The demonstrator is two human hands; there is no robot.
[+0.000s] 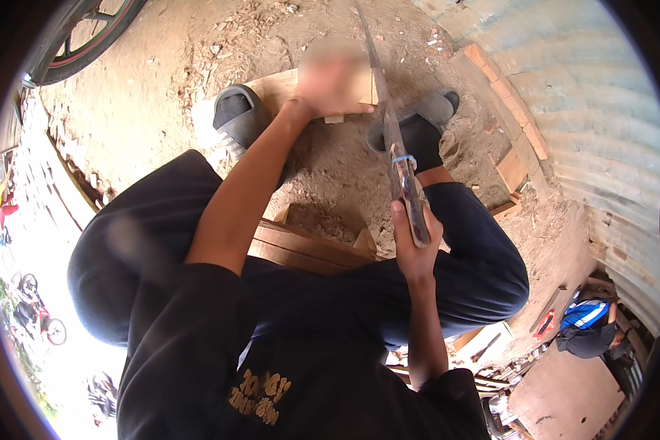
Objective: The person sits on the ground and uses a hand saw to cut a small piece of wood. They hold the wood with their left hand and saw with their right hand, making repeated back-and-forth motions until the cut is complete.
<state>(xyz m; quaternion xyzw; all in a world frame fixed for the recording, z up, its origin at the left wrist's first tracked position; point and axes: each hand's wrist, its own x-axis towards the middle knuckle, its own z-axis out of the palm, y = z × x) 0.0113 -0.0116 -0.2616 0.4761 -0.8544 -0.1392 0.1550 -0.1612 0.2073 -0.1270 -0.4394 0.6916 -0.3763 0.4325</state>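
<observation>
My right hand (418, 238) is wrapped round the dark handle of a long, narrow handsaw (394, 136). A light blue tie circles the saw near the handle. Its blade points away from me, passing close by the right end of a pale wooden board (280, 88); the teeth cannot be made out. On the board lies my left hand (334, 82), gripping it near that end with the thumb along the near edge. Blur hides most of its fingers. The board lies low over the dirt ground, between my sandalled feet.
Wooden planks (308, 246) lie beneath my legs. A corrugated metal wall (601, 110) curves along the right, with bricks (506, 95) at its foot. At the upper left stands a wheel (88, 44). A person (590, 326) is at the lower right, near a brown panel (565, 392).
</observation>
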